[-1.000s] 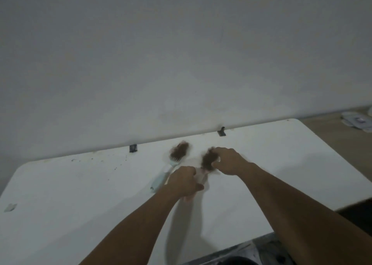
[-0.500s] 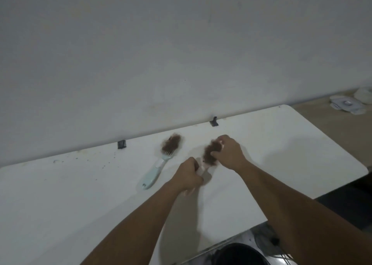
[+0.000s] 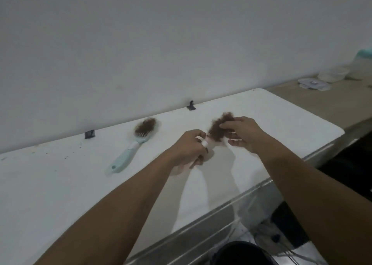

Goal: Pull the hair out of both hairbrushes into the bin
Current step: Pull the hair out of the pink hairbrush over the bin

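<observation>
Hair clump now lifts off the pink brush; our right hand pinches it, our left hand grips the handle; teal brush lies left, still full; black bin waits below, so one brush nearly cleared.

I see two brushes and a bin. The mint brush lies flat on the white table, handle toward me, its head toward the wall and matted with brown hair. The pink brush is held above the table, mostly hidden; a brown clump covers its head. The black bin sits below the table's near edge, only partly visible.
</observation>
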Demonstrator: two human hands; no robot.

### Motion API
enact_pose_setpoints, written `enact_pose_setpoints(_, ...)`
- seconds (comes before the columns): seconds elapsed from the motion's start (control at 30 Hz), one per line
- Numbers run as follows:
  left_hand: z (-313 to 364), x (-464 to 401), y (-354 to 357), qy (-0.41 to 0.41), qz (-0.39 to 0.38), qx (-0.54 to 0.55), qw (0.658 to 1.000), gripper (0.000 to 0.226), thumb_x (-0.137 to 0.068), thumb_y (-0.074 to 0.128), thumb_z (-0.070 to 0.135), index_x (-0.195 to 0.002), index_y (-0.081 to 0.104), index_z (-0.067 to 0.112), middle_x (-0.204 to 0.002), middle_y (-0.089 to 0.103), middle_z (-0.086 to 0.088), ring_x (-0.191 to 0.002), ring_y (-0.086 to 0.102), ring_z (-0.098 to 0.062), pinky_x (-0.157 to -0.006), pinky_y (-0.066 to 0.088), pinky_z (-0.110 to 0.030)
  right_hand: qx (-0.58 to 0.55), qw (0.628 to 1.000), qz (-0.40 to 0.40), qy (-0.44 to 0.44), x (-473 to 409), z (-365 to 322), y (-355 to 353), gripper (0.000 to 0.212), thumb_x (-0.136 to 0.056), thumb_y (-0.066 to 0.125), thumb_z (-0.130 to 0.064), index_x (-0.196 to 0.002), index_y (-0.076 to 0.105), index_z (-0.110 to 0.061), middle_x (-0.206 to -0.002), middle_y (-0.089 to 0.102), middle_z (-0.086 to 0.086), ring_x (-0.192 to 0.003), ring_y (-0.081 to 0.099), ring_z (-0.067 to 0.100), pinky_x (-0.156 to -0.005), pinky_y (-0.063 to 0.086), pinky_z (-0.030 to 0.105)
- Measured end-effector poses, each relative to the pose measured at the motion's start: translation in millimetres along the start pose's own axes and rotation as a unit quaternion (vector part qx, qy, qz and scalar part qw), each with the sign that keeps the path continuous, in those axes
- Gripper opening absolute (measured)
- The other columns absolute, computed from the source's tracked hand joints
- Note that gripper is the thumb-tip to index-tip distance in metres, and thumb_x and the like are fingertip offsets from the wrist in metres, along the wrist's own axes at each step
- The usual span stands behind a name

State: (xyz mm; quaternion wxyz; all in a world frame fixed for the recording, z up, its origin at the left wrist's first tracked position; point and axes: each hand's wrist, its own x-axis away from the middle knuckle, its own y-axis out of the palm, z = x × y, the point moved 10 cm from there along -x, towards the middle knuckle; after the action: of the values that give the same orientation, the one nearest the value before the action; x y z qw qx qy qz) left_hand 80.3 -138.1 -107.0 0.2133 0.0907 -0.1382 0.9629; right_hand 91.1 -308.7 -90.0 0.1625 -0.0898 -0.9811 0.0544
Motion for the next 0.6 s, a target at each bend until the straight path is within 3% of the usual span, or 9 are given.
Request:
enact_pose_setpoints(0.17, 10, 18, 26, 0.069, -0.014, -0.067, 0.995, 0.031, -0.076, 0.058, -0.011, -0.097, 0.050, 0.009, -0.080, 0.057, -0.023, -0.054, 0.056, -0.033, -0.045, 0.046, -0.030, -0.015, 0.994, 0.067, -0.085, 44, 8, -22, 0.013, -0.083, 0.069, -0.009, -0.090, 0.060, -0.014, -0.088, 0.067, 0.008, -0.077, 0.063, 0.019, -0.068, 0.055, 0.033)
enact_pose_setpoints(0.23, 18, 36, 38, 0.102, -0.013, -0.081, 0.991, 0.028, -0.077, 0.059, -0.010, -0.095, 0.050, 0.009, -0.079, 0.059, -0.023, -0.052, 0.059, -0.031, -0.047, 0.050, -0.032, -0.029, 0.989, 0.091, -0.111, 67, 13, -29, 0.010, -0.084, 0.067, -0.011, -0.092, 0.062, -0.014, -0.088, 0.067, 0.008, -0.076, 0.063, 0.019, -0.066, 0.055, 0.033)
enact_pose_setpoints(0.37, 26, 78, 60, 0.139, -0.018, -0.087, 0.986, 0.020, -0.080, 0.062, -0.001, -0.090, 0.048, 0.009, -0.075, 0.060, -0.016, -0.048, 0.059, -0.028, -0.046, 0.049, -0.032, -0.035, 0.987, 0.101, -0.119, 117, 29, -35, 0.024, -0.086, 0.064, -0.012, -0.110, 0.065, -0.009, -0.095, 0.071, 0.009, -0.079, 0.068, 0.020, -0.065, 0.055, 0.032)
enact_pose_setpoints(0.47, 25, 104, 76, 0.154, -0.028, -0.091, 0.984, 0.015, -0.083, 0.061, 0.005, -0.090, 0.048, 0.010, -0.079, 0.062, -0.017, -0.046, 0.056, -0.027, -0.044, 0.048, -0.029, -0.031, 0.984, 0.120, -0.128, 154, 41, -43, 0.024, -0.087, 0.064, -0.008, -0.111, 0.064, -0.007, -0.095, 0.072, 0.011, -0.076, 0.071, 0.019, -0.067, 0.058, 0.034)
enact_pose_setpoints(0.6, 15, 130, 98, 0.169, -0.046, -0.073, 0.982, 0.014, -0.085, 0.059, 0.004, -0.090, 0.047, 0.010, -0.081, 0.062, -0.020, -0.045, 0.056, -0.028, -0.044, 0.047, -0.030, -0.060, 0.975, 0.154, -0.150, 195, 56, -56, 0.046, -0.086, 0.068, -0.005, -0.127, 0.048, -0.013, -0.093, 0.069, 0.008, -0.073, 0.071, 0.018, -0.066, 0.059, 0.033)
